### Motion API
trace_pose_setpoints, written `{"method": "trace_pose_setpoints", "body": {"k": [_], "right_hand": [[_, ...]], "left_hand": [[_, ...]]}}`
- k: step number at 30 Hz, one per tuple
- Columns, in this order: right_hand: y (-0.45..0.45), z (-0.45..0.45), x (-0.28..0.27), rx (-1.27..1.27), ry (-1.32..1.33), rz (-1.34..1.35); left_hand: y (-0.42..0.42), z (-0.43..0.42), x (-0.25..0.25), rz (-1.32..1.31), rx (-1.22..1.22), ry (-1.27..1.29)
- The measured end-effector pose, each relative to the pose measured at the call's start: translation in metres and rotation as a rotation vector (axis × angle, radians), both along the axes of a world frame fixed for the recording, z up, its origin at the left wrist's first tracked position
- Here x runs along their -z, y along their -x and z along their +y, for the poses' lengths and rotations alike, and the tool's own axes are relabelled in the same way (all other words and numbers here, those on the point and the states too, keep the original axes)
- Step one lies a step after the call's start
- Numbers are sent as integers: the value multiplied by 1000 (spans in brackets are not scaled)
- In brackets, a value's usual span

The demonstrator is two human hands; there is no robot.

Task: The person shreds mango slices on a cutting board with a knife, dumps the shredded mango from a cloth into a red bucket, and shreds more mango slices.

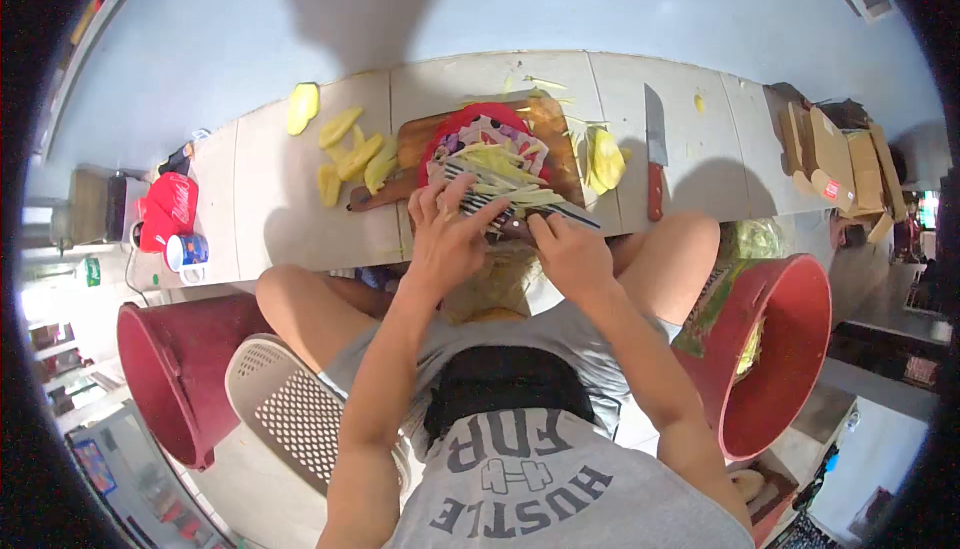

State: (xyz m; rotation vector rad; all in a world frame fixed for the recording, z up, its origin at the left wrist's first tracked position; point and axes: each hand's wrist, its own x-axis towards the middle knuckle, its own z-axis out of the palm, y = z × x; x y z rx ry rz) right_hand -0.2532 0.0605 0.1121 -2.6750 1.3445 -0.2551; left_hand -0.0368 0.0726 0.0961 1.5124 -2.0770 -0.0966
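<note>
My left hand (443, 234) lies with its fingers apart over the near left side of a heap of pale yellow-green strips (500, 171). My right hand (572, 252) is closed at the heap's near right side; what its bent fingers grip is hidden. Between the hands, a dark brown piece with a rivet (515, 229) resembles a handle. Under the strips runs a dark-and-white striped flat piece (575, 213), its kind unclear. Behind it sits a red-rimmed patterned round thing (487, 117) on a wooden board (562, 139).
Peeled yellow pieces (345, 154) lie left of the board, and another chunk (604, 160) lies right. A knife (655, 139) with a reddish handle rests farther right. A mug (187, 253), cardboard boxes (835, 161) and red bins (185, 374) stand around me.
</note>
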Motion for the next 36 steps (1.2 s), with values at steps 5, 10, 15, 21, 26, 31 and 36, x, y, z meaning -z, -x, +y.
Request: {"method": "trace_pose_setpoints", "body": {"k": [5, 10, 15, 21, 26, 31, 36], "right_hand": [[0, 2, 1, -62, 58, 23], [-3, 4, -1, -114, 61, 34], [1, 5, -1, -86, 39, 77], [8, 6, -11, -39, 20, 62], [26, 23, -44, 11, 6, 118], [51, 11, -64, 289, -151, -87], [31, -36, -5, 649, -309, -234]], "left_hand": [[0, -4, -8, -149, 118, -37], [-12, -20, -7, -177, 118, -86], [-22, -35, -10, -233, -58, -227], [-15, -25, -9, -242, 184, -182], [-28, -34, 4, -205, 77, -228], [-35, -45, 17, -121, -54, -210], [-27, -24, 42, 257, -414, -256]]}}
